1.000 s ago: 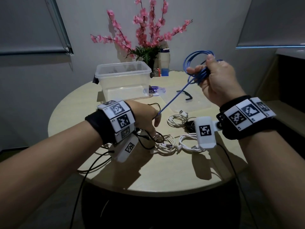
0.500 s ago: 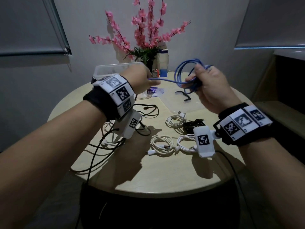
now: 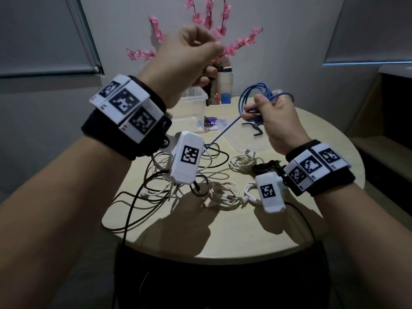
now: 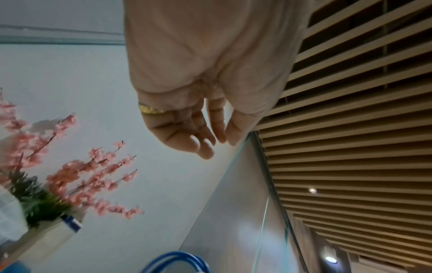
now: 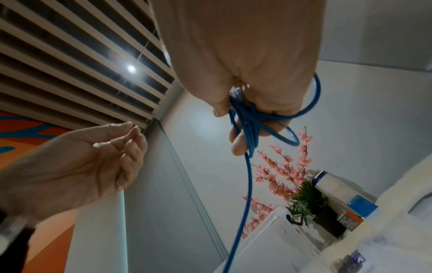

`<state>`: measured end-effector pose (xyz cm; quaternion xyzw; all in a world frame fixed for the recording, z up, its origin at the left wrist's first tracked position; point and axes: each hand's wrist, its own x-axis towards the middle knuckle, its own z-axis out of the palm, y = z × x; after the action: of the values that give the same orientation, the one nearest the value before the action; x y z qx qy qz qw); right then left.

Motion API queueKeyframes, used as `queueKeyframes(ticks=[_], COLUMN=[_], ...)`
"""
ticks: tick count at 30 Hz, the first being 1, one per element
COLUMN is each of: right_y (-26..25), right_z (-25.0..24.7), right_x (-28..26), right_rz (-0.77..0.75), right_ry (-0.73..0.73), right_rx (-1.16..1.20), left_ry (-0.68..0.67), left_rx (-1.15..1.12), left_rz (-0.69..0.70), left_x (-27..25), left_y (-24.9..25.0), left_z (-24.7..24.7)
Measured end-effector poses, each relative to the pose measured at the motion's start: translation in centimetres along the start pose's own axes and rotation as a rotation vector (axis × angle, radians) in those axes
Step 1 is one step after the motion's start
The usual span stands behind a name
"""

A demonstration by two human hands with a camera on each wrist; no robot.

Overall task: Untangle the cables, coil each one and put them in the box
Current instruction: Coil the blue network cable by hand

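My right hand [image 3: 270, 114] grips a partly coiled blue cable [image 3: 250, 95] above the table's far side. Its loose tail [image 3: 219, 136] runs down and left to the tabletop. The right wrist view shows the blue cable's loops [image 5: 249, 127] pinched between thumb and fingers [image 5: 237, 146]. My left hand [image 3: 191, 56] is raised high in front of the flowers, fingers loosely curled and holding nothing [image 4: 198, 134]. The clear plastic box [image 3: 192, 102] stands behind it, mostly hidden. Coiled white cables [image 3: 225, 195] and a black coil [image 3: 265, 167] lie on the table.
A tangle of black and white cables [image 3: 160, 184] spreads over the round table's left side [image 3: 178, 239]. A vase of pink flowers [image 3: 223, 36], a bottle [image 3: 226, 90] and the box lid [image 3: 243, 139] sit at the back.
My left hand has let go of the blue strand and risen well above the box. The strand now hangs from my right hand down to the table.
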<state>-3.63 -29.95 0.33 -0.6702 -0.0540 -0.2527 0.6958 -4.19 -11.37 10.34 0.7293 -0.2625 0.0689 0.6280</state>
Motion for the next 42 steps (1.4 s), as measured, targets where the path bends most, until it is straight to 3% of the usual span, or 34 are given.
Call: queueKeyframes(ticks=[4, 9, 11, 17, 23, 31, 36, 39, 42], right_y=[-1.4, -2.6, -2.3, -1.5, -0.5, -0.4, 0.0, -0.1, 0.0], right_z=[-0.9, -1.3, -0.9, 1.5, 2.8, 1.7, 2.8, 3.8, 4.5], right_x=[0.6, 0.7, 0.5, -2.0, -3.5, -3.9, -4.0, -4.4, -4.4], right_rz=[-0.116, -0.15, -0.133, -0.005, 0.098, 0.105, 0.036, 0.045, -0.004], right_ry=[0.077, 0.112, 0.074, -0.208, -0.459, -0.649, -0.681, -0.738, -0.748], right_rx=[0.05, 0.06, -0.004, -0.005, -0.191, -0.671, -0.713, -0.596, -0.665], left_ry=[0.002, -0.197, -0.185, 0.076, 0.322, 0.781, 0.891, 1.015, 1.164], left_rx=[0.192, 0.452, 0.456, 0.116, -0.25, -0.211, -0.124, -0.238, -0.434], left_rz=[0.005, -0.081, -0.039, 0.204, 0.338, 0.519, 0.661, 0.592, 0.315], left_x=[-0.9, -2.4, -2.4, -1.1, 1.5, 4.3, 5.0, 5.1, 5.4], left_y=[-0.7, -3.2, -3.5, -2.4, -1.6, -1.1, -2.2, -2.8, -4.0], left_z=[-1.2, -0.9, -0.6, 0.1, -0.4, -4.6, -5.6, -5.0, -5.1])
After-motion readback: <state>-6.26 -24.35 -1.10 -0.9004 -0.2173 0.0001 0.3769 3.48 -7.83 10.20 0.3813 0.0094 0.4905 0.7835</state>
